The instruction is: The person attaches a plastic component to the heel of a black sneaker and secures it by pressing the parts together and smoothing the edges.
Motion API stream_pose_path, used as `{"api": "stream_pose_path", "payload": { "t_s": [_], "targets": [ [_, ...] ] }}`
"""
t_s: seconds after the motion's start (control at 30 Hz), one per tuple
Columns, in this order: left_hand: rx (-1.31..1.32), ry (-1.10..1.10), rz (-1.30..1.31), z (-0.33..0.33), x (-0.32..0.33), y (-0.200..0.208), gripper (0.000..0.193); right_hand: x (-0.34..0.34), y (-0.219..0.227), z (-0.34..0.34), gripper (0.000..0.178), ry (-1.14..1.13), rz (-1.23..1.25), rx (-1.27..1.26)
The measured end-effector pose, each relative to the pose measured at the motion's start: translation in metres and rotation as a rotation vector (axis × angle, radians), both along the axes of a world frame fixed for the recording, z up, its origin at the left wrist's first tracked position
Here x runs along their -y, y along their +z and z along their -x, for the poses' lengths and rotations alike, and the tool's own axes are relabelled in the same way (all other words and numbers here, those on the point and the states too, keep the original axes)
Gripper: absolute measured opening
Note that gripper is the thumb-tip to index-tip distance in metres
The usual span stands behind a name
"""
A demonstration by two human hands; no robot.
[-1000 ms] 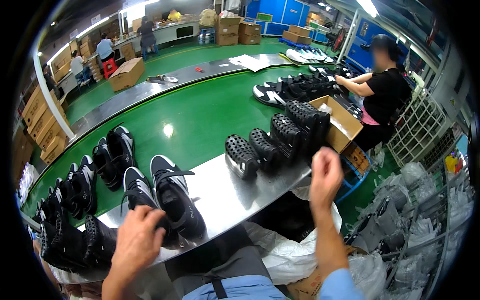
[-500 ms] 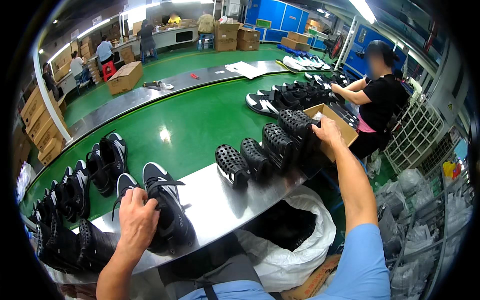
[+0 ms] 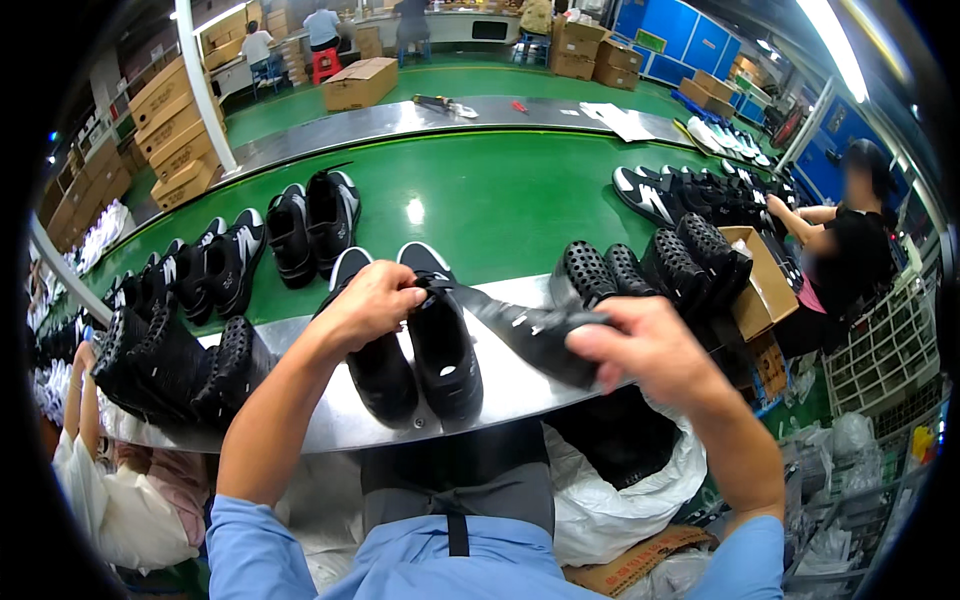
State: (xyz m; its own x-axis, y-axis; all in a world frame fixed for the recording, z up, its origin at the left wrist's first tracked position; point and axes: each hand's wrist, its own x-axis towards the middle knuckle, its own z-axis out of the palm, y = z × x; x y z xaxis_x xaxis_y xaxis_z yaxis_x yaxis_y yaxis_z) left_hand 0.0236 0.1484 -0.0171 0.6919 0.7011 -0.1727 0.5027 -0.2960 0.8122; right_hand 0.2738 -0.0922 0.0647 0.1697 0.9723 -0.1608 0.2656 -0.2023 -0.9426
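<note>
A pair of black sneakers with white toe trim stands before me on the metal ledge (image 3: 310,425). My left hand (image 3: 372,305) reaches over the left sneaker (image 3: 375,385), its fingers closed at the tongue and laces of the right sneaker (image 3: 447,350). Between the fingers of my right hand (image 3: 650,345) is a black plastic shoe tree (image 3: 545,340), blurred by motion, tilted with its far end toward the right sneaker's laces. Several similar perforated shoe trees (image 3: 588,270) stand to the right, and more shoe trees (image 3: 240,370) are grouped at the left.
Black sneakers (image 3: 235,260) line the green conveyor belt (image 3: 480,205) at left, others (image 3: 650,195) at right. An open carton (image 3: 765,285) adjoins the right-hand shoe trees. Below the ledge is a white sack (image 3: 610,510) with dark contents. A co-worker (image 3: 850,230) stands at right; another person's arms (image 3: 85,400) show at left.
The view has turned left. My right hand has come from the shoe trees beside the carton to the sneakers, carrying one. My left hand has shifted onto the right sneaker's laces.
</note>
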Motion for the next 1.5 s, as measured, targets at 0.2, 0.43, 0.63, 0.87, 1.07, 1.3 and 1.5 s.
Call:
{"api": "stream_pose_path", "payload": {
  "t_s": [0.2, 0.43, 0.63, 0.87, 1.07, 1.3, 1.5],
  "targets": [
    [-0.019, -0.066, 0.070, 0.001, 0.000, 0.021, 0.026, -0.036, 0.007, 0.028, 0.057, 0.067, 0.299, 0.447],
    [0.158, -0.157, -0.052, -0.019, 0.010, 0.018, 0.025, -0.075, -0.015, 0.067, 0.046, 0.120, 0.139, 0.998],
    [0.167, -0.041, -0.209, -0.031, 0.005, -0.009, 0.027, -0.102, -0.066, 0.069, 0.033, 0.151, -0.057, 1.012],
    [0.144, -0.060, -0.274, -0.043, 0.009, -0.006, 0.029, -0.107, -0.090, 0.045, 0.040, 0.070, 0.198, 0.917],
    [0.265, 0.088, -0.649, -0.049, 0.020, -0.018, 0.018, -0.134, -0.119, 0.054, 0.039, -0.234, 0.152, 0.865],
    [-0.207, 0.333, -0.972, -0.045, 0.082, -0.030, 0.022, -0.112, -0.118, 0.077, 0.043, -0.177, 0.129, 0.658],
    [0.005, 0.322, -0.662, -0.062, 0.063, -0.018, 0.020, -0.118, -0.130, 0.085, 0.031, -0.123, -0.018, 0.817]
  ]
}}
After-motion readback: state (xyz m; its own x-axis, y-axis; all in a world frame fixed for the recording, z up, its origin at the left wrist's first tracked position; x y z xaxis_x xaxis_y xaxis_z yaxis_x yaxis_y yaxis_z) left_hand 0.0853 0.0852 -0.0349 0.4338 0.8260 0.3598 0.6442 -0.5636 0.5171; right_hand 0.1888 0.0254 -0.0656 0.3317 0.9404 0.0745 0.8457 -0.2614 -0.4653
